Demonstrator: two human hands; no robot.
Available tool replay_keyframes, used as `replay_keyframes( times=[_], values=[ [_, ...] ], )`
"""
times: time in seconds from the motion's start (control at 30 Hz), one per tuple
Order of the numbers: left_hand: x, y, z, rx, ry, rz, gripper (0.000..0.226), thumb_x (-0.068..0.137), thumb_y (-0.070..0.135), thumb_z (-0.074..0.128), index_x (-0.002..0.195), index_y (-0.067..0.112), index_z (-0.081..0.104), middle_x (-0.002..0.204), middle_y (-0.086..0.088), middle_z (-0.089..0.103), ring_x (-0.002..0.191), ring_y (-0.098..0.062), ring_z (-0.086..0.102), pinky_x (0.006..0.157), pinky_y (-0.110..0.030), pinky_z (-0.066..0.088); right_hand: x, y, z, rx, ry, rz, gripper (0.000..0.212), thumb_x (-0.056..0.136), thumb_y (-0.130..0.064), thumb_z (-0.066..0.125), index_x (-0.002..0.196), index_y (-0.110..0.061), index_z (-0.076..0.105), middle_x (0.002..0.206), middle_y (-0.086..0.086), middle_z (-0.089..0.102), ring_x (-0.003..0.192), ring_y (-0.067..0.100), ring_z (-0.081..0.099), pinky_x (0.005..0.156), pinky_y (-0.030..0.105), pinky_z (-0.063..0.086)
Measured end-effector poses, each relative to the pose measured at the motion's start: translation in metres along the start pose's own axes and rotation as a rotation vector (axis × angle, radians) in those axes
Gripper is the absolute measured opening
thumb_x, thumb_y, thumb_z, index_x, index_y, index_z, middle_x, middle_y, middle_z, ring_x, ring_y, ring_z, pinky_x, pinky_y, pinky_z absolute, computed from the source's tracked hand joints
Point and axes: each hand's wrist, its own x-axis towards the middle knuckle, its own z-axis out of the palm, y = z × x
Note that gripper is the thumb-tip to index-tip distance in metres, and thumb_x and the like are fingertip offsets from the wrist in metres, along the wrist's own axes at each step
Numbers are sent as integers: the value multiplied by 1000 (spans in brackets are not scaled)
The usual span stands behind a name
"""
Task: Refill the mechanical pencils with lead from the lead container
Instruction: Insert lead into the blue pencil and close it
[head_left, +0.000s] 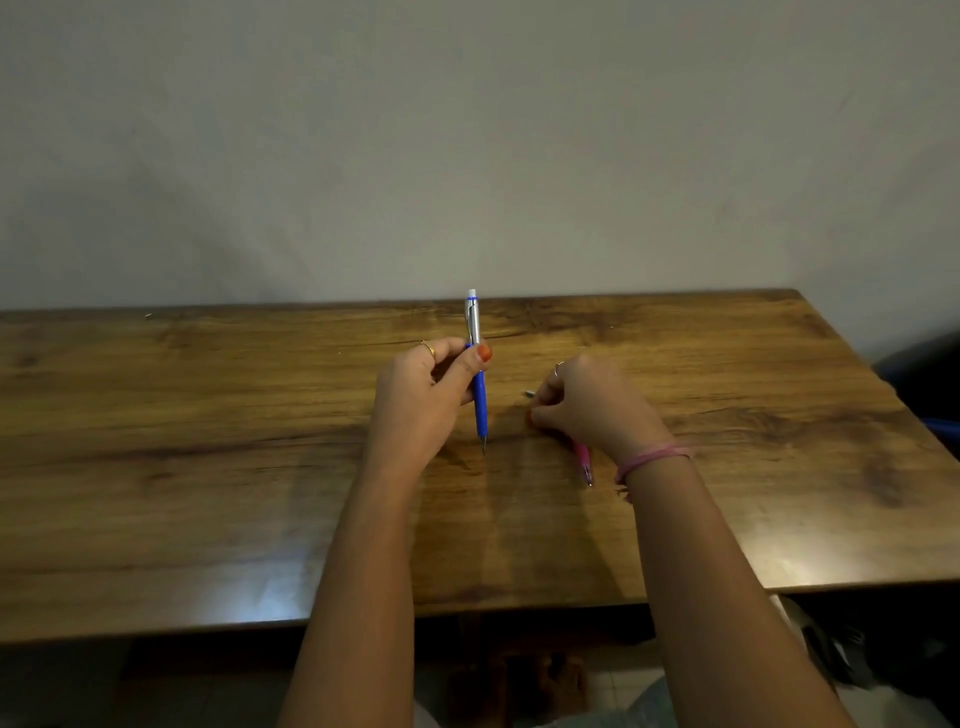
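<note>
Blue-and-silver mechanical pencil (478, 371) stands upright, cap on, gripped by left hand (423, 400); right hand (592, 402) pinches something small above wooden table (208, 441), over pink pencil (583, 461). Refilling looks unfinished.

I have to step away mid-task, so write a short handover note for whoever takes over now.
Left hand holds the blue pencil upright, tip just above the table.
Right hand is curled near the table, pinching something small; what it is cannot be told.
Pink pencil lies partly under the right wrist.
No lead container in view.
Done: cannot be confirmed.
Left: load lead into both pencils.
</note>
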Motion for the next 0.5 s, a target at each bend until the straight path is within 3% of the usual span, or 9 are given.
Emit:
replay_keyframes(
  times=[0.07, 0.1, 0.17, 0.2, 0.27, 0.3, 0.4, 0.5],
  values=[
    [-1, 1, 0, 11, -7, 13, 20, 91, 27, 60, 106, 16, 66, 91, 2, 70, 86, -9, 68, 76, -25, 57, -1, -1, 0, -24, -2, -20, 8, 88, -19, 65, 81, -20, 70, 71, -12, 56, 73, 6, 53, 103, 40, 43],
    [-1, 1, 0, 12, -11, 18, 21, 91, 27, 60, 107, 16, 66, 91, 2, 70, 86, -9, 68, 76, -25, 57, -1, -1, 1, -26, -6, -30, 11, 89, -19, 63, 81, -19, 69, 71, -11, 57, 71, 5, 52, 106, 43, 41],
    [-2, 2, 0, 12, -29, 29, 21, 90, 27, 60, 108, 16, 66, 92, 2, 70, 87, -8, 68, 77, -25, 57, -2, -3, -1, 41, 7, -52, 12, 92, -20, 61, 83, -19, 69, 74, -9, 60, 75, 7, 57, 98, 37, 48],
    [-3, 3, 0, 17, -46, 35, 21, 90, 26, 60, 108, 15, 66, 92, 2, 70, 87, -8, 68, 77, -25, 57, -3, -5, -4, 124, 31, -64, 12, 93, -21, 61, 83, -21, 68, 76, -9, 62, 76, 7, 59, 86, 28, 53],
    [-3, 4, 0, 25, -88, 46, 23, 90, 25, 60, 110, 15, 66, 93, 3, 70, 88, -8, 67, 77, -24, 57, -6, -9, -11, 378, 102, -83, 12, 94, -21, 61, 83, -25, 63, 79, -9, 65, 74, 3, 60, 60, 11, 48],
    [-4, 5, 0, 28, -106, 50, 24, 90, 24, 60, 111, 15, 66, 94, 3, 70, 88, -8, 67, 77, -23, 57, -9, -11, -15, 554, 141, -88, 12, 94, -18, 60, 85, -25, 64, 81, -8, 66, 72, 1, 60, 56, 10, 46],
    [-5, 7, 0, 44, -150, 62, 26, 91, 23, 59, 114, 15, 65, 95, 4, 70, 89, -7, 67, 77, -21, 56, -15, -17, -29, 1105, 177, -94, 8, 94, -14, 59, 95, -18, 66, 85, -3, 70, 74, 4, 64, 61, 16, 50],
    [-5, 8, 0, 72, -167, 68, 26, 91, 23, 59, 115, 15, 64, 96, 5, 69, 90, -7, 66, 77, -21, 56, -19, -20, -34, 1326, 125, -84, 11, 93, -17, 61, 102, -14, 66, 90, 0, 70, 81, 9, 67, 66, 21, 54]
  ],
)
